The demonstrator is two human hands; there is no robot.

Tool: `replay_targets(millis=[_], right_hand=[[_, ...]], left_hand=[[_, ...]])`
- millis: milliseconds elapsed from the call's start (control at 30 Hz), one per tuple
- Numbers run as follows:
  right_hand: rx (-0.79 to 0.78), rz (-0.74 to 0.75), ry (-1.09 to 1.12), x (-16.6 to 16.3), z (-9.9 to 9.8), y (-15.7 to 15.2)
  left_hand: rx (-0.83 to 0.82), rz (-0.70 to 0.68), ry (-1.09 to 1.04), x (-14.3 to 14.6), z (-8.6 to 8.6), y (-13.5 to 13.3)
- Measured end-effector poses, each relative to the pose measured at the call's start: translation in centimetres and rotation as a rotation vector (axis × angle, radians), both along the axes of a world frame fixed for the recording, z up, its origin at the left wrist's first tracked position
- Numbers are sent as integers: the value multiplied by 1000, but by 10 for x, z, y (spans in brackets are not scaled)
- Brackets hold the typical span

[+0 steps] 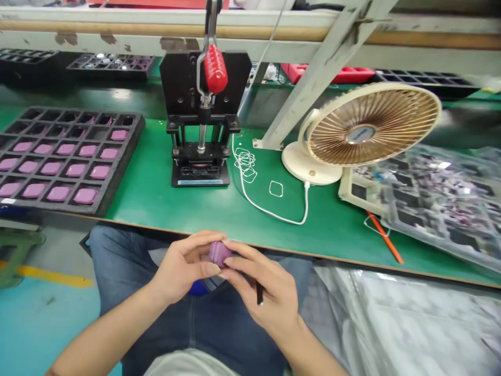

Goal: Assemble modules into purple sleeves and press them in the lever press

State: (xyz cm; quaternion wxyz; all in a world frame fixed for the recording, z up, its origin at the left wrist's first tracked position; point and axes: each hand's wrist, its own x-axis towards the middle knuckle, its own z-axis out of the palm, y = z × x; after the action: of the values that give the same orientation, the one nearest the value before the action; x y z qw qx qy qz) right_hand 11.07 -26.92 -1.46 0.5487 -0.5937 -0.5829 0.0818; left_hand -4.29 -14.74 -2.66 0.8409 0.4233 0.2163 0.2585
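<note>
Just in front of the bench edge, above my lap, I hold a small rounded purple case with a seam line around it. My left hand pinches it from the left between thumb and fingers. From the right, the fingertips of my right hand press on the same case. A thin dark stick-like tool pokes out below the fingers of my right hand; most of it is hidden. On the bench beyond stands a black hand press with a red-gripped lever.
At left, a dark foam tray carries rows of purple cases. Thin white ring gaskets and a white cable lie right of the press. A cream fan, an orange stick and plastic trays of small parts occupy the right.
</note>
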Motion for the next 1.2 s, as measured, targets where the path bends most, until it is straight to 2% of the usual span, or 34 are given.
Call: replay_targets(millis=[333, 600, 733, 867, 1000, 1067, 1200], right_hand=[[21, 54, -93, 3, -1, 2], [-12, 19, -148, 3, -2, -3], [-1, 54, -196, 2, -8, -3], [16, 9, -283, -1, -18, -1], [32, -33, -298, -4, -23, 3], [-27, -75, -258, -4, -21, 4], [-313, -107, -215, -3, -25, -1]], left_hand=[[21, -7, -27, -5, -5, 3], [26, 6, -31, -4, -2, 2], [29, 36, -13, -1, -4, 3], [38, 45, -15, -1, -3, -4], [0, 126, 120, 3, -7, -16], [-6, 204, 207, 7, -11, -18], [41, 291, 257, 11, -14, -17]])
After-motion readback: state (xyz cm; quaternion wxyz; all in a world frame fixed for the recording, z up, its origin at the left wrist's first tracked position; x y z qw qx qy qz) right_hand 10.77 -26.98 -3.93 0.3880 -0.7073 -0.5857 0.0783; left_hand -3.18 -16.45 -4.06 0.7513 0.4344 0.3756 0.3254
